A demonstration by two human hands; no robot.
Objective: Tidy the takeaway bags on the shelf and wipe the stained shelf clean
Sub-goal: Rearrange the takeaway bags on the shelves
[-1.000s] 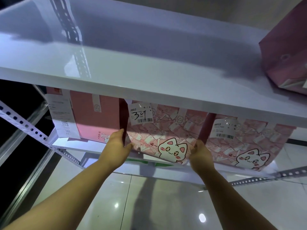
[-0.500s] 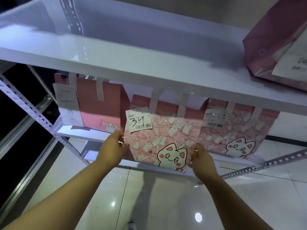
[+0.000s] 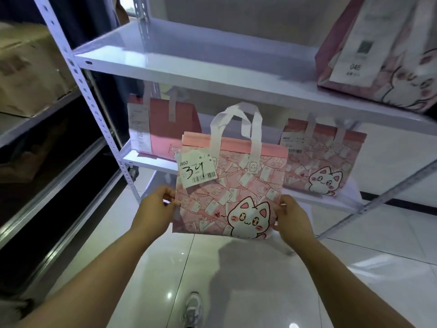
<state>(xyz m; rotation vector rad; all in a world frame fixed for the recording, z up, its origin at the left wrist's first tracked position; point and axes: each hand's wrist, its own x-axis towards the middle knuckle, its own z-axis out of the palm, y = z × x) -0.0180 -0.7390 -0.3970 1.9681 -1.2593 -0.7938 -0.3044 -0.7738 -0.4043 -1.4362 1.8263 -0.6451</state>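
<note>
A pink cat-print takeaway bag (image 3: 231,185) with white handles and a label reading 34 hangs in the air in front of the shelving. My left hand (image 3: 155,207) grips its lower left edge and my right hand (image 3: 292,216) grips its lower right edge. On the lower shelf (image 3: 146,162) behind it stand a plain pink bag (image 3: 172,129) at the left and another cat-print bag (image 3: 324,162) at the right. A fourth pink bag (image 3: 383,50) sits at the right of the upper shelf (image 3: 201,65).
A perforated white upright (image 3: 78,74) marks the rack's left front corner. A neighbouring rack at the left carries a cardboard box (image 3: 28,67). Glossy tiled floor (image 3: 236,268) lies below, with my shoe (image 3: 192,308) on it.
The cat-print bag labelled 34 has come off the lower shelf and out toward me, held in both hands. My view has pulled back and lowered, so both shelves now show.
</note>
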